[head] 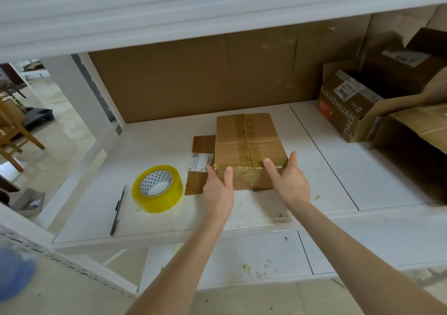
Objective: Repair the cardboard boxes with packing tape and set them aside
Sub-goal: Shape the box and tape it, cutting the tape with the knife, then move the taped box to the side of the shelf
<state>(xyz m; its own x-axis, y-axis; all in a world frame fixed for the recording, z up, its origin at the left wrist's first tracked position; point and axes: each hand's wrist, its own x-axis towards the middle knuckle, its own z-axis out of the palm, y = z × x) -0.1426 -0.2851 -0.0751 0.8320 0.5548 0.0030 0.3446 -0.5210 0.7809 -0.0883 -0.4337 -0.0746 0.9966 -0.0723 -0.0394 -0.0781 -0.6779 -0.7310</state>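
Note:
A small brown cardboard box (249,143) lies on the white shelf (154,145), sealed with clear tape along its top seam and near end. My left hand (217,189) touches the box's near left corner with straight fingers. My right hand (289,181) rests against the near right corner, thumb up along the side and fingers straight. A flat cardboard piece with a white label (200,163) lies under the box's left side. A roll of yellowish packing tape (157,189) lies flat on the shelf to the left.
A black pen-like tool (117,212) lies left of the tape roll. Several open and taped cardboard boxes (350,106) are stacked at the right of the shelf. A cardboard sheet (205,77) lines the back. An upper shelf (193,7) overhangs. A wooden chair (14,131) stands on the floor at left.

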